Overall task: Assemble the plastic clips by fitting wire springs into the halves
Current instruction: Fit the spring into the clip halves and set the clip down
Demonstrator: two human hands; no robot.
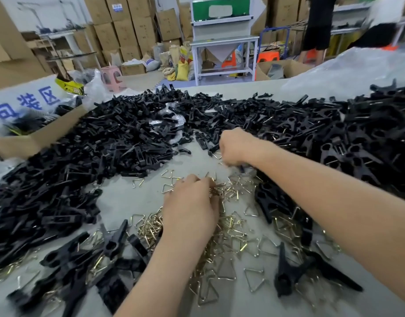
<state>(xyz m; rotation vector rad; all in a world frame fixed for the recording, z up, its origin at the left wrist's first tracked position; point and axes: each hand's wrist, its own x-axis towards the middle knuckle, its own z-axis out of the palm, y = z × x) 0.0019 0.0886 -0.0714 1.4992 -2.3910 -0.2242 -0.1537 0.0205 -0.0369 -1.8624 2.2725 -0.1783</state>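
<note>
A large heap of black plastic clip halves [105, 145] covers the left and middle of the grey table [128, 200]. Loose brass-coloured triangular wire springs [233, 227] lie scattered in front of me. My left hand [190, 209] is palm down on the springs, its fingertips curled into them and pinching a wire spring. My right hand [236, 145] is farther out at the edge of the black heap, fingers curled under around a dark clip half that shows blurred beneath it. Assembled black clips [361, 138] are piled at the right.
A few assembled clips [288, 273] lie among springs near the front edge. An open cardboard box [36, 138] stands at the left, and a clear plastic bag [357, 69] at the far right. Stacked cartons, a white workbench [224, 42] and a standing person [318, 24] are behind.
</note>
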